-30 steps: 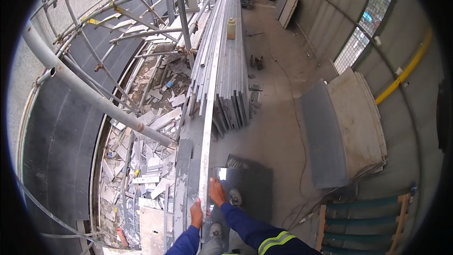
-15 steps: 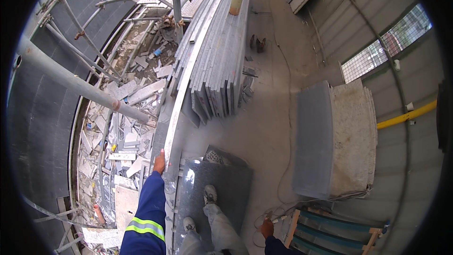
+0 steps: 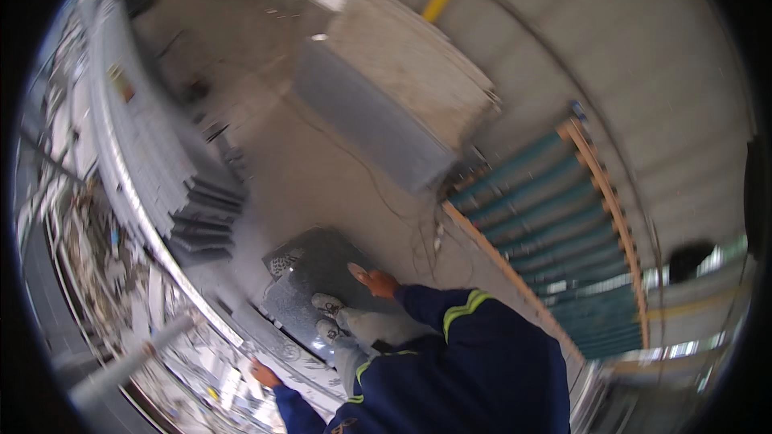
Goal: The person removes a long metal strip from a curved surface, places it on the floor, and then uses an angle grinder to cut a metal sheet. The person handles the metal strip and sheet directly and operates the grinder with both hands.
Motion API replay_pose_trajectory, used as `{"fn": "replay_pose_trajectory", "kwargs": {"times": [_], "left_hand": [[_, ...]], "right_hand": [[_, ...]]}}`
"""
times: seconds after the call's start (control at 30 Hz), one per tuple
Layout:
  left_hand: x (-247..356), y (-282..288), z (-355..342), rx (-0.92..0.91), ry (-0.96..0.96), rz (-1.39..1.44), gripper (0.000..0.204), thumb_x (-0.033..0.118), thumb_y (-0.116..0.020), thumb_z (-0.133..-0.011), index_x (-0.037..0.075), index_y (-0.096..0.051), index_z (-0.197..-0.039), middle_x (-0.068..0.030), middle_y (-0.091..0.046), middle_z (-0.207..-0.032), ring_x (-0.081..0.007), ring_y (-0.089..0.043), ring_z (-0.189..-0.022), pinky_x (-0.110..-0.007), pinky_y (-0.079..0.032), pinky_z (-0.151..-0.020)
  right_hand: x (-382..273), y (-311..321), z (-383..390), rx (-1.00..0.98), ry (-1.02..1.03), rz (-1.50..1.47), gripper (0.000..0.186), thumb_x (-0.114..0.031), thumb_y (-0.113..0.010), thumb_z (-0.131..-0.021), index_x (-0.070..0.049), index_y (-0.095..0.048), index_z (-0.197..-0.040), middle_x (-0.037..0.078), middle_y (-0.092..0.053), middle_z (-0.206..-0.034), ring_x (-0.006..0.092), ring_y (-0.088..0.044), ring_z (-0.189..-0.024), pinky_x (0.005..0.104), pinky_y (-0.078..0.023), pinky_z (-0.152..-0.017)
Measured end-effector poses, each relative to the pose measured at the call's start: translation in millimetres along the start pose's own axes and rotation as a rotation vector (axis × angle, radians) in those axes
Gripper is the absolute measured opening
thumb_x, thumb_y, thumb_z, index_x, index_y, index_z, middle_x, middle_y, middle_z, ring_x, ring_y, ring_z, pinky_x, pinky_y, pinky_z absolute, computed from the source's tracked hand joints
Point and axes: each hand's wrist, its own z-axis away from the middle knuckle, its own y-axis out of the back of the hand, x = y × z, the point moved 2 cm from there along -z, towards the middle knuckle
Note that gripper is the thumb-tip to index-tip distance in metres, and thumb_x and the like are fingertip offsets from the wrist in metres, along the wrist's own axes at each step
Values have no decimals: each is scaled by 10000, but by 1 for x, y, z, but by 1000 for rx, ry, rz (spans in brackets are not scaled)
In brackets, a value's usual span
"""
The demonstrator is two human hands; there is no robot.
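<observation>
My left hand (image 3: pixel 262 371) is low in the picture, close to the lower end of a long pale straight bar (image 3: pixel 178 275). A small gap seems to separate them, and motion smears the fingers. My right hand (image 3: pixel 381 283) hangs over the dark slab (image 3: pixel 322 251) under my feet, its fingers closed. A small flat, oval, pinkish-grey shape (image 3: pixel 356 272) shows at its fingertips, too blurred to name. Beyond the bar stands a row of long grey stone slabs (image 3: pixel 153 128) on edge, with a yellowish bottle (image 3: pixel 121 83) on top.
A thick stack of large slabs (image 3: pixel 410 64) leans near the wall. To its right is a wooden-edged rack with teal bars (image 3: pixel 555 233). A thin cable (image 3: pixel 378 185) runs over the dusty floor. Broken stone pieces (image 3: pixel 153 305) and a scaffold pipe (image 3: pixel 133 363) lie left.
My view has swung to the right, bringing more of the rack in. My left hand now appears off the bar's end. My right hand has come up over the dark slab.
</observation>
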Motion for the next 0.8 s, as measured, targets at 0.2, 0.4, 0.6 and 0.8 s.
{"fn": "replay_pose_trajectory", "kwargs": {"times": [0.2,0.4,0.6,0.8], "left_hand": [[-55,1,102,-650,-37,-570,612,515,-420,-1054,-36,-687,-1054,-308,-659,-797,-478,-648,-799,-580,-486,-713],[-45,-15,117,-870,-213,-597,522,483,-493,-1029,-5,-676,-1018,-267,-676,-831,-424,-671,-818,-537,-520,-727],[-29,24,66,-710,-711,-901,438,451,-566,-1003,25,-665,-982,-226,-693,-864,-371,-695,-837,-495,-555,-741],[2,19,41,-591,341,299,512,478,-623,-976,5,-645,-1172,-181,-710,-988,-342,-707,-764,-554,-567,-655]], "right_hand": [[-10,18,40,291,31,-362,459,-385,-606,-971,51,-670,-1101,132,-712,-843,254,-722,-718,375,-559,-643],[107,35,77,709,217,-410,341,-178,-648,-935,14,-634,-1216,121,-716,-1000,220,-725,-771,353,-594,-591],[136,24,129,699,-206,-1100,401,-129,-674,-887,-85,-617,-1282,123,-684,-1132,273,-705,-911,405,-598,-658],[227,8,168,444,-449,-1151,498,-200,-741,-792,-82,-585,-1250,160,-635,-1131,353,-672,-888,471,-565,-721]]}}
